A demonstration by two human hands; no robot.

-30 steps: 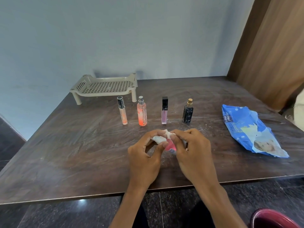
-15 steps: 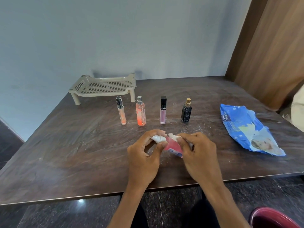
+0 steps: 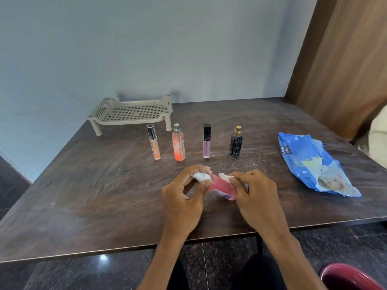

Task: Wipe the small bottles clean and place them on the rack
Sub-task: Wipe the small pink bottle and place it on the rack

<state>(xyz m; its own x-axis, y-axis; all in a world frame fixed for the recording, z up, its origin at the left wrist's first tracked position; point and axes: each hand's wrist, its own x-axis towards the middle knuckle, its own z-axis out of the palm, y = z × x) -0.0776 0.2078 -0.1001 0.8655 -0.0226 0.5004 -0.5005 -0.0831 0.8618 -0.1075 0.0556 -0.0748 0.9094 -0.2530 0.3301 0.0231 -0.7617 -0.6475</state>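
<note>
Left hand [image 3: 181, 199] and right hand [image 3: 257, 197] hold tilted pink-liquid bottle [image 3: 222, 186].

left grip [image 3: 184, 198] pinches the white cap [image 3: 201, 177] of the pink bottle [image 3: 222, 186], right grip [image 3: 258, 196] holds its body with a wipe [image 3: 223, 176].

Fingers of the right hand [image 3: 257, 197] cover the lower end of the pink bottle [image 3: 222, 185] and most of the white wipe [image 3: 223, 176], the left hand [image 3: 182, 197] half-hides its white top, label print unreadable, maroon round object [image 3: 351, 278] cropped at bottom-right corner.
</note>
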